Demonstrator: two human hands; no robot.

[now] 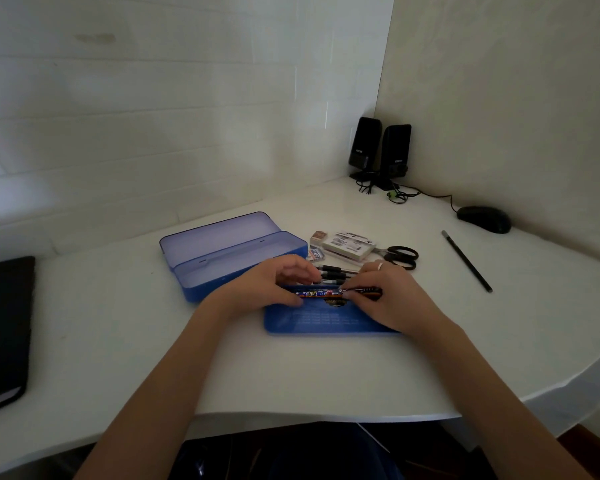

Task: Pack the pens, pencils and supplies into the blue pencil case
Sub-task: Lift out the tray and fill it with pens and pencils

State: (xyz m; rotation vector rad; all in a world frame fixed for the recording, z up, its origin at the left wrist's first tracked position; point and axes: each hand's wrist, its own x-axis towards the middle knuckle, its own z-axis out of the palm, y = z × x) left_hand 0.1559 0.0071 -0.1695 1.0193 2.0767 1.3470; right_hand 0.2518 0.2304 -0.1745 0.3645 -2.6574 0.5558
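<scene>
Gathering step: both hands, left hand (274, 282) and right hand (388, 296), pinch the pencils (326, 293) over the blue tray (326, 323); next, carry them left into the open pencil case (222, 268).

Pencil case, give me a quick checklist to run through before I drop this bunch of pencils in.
1. Blue pencil case open, lid back: ok.
2. Case base free of items: ok, nothing visible inside.
3. Patterned pencils held at both ends, left hand and right hand: ok, though how firm the grip is, cannot tell.
4. Path to the case: ok, it sits just left of the hands.
5. Blue tray under the hands out of the way: not ok, it lies right below the pencils.
6. All supplies gathered: not ok; black pens, scissors, erasers and a lone black pencil remain on the desk.
</scene>
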